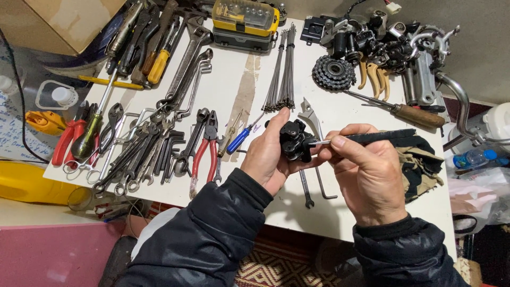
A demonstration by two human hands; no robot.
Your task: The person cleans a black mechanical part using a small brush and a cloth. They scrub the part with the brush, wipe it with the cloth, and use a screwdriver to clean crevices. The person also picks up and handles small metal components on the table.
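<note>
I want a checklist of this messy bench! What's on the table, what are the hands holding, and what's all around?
Surface: white table, crowded with tools.
Job's things: small black mechanical part; thin black-handled tool, its tip at the part.
Clutter: wrenches, red-handled pliers, spokes, cog cluster, yellow bit case, dark rag.
Grippers: left hand holds the part; right hand holds the tool.
Cables: thin black cord at the left edge.
Surroundings: cardboard box, yellow container, patterned rug.
</note>
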